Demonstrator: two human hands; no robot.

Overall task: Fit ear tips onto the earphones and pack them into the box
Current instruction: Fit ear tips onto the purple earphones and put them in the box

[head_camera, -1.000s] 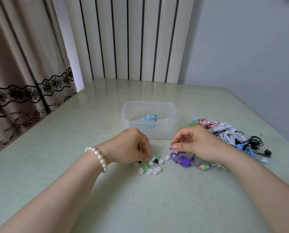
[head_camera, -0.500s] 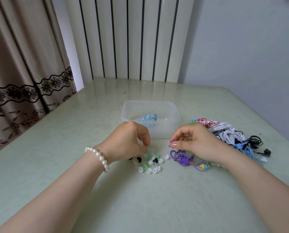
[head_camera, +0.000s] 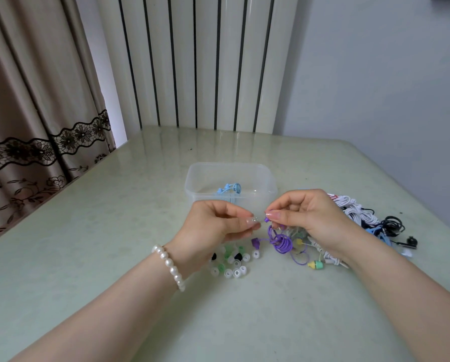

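Center frame, left hand (head_camera: 218,226) pinches a clear ear tip (head_camera: 255,219) just beside the purple earbud (head_camera: 267,220) pinched by right hand (head_camera: 310,218); purple cable coil (head_camera: 281,241) hangs below. Loose ear tips (head_camera: 234,265) lie under the hands, clear box (head_camera: 268,184) above holds blue earphones (head_camera: 230,189), earphone pile (head_camera: 362,218) at right.

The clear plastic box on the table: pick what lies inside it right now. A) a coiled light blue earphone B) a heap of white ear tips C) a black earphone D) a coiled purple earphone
A: through the wall of the clear plastic box a coiled light blue earphone shows on its floor, and nothing else is visible inside.
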